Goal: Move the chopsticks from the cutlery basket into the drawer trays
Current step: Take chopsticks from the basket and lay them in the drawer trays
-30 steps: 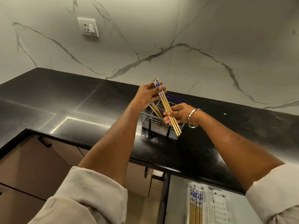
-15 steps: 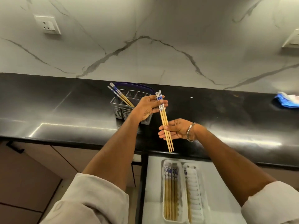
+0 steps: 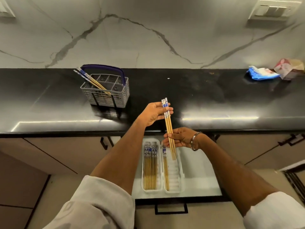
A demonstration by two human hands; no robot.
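Note:
A small bundle of wooden chopsticks (image 3: 169, 128) with blue-and-white tops is held between both hands above the open drawer. My left hand (image 3: 154, 114) grips the patterned top end. My right hand (image 3: 179, 138) pinches the lower shafts. The grey cutlery basket (image 3: 115, 96) with a blue handle stands on the black counter to the left, with a few chopsticks (image 3: 91, 80) leaning in it. Below, two white drawer trays lie side by side: the left tray (image 3: 143, 169) holds several chopsticks, the right tray (image 3: 179, 172) holds a few along its left side.
The open drawer (image 3: 203, 177) juts out under the black counter (image 3: 214, 100). Crumpled blue and pink packaging (image 3: 270, 72) lies at the counter's far right. A marble wall rises behind, with a switch plate (image 3: 271, 11) at the upper right.
Both hands have carried the bundle away from the basket, rightward and toward me, until it hangs over the drawer trays. The view has shifted right and down, showing the whole drawer.

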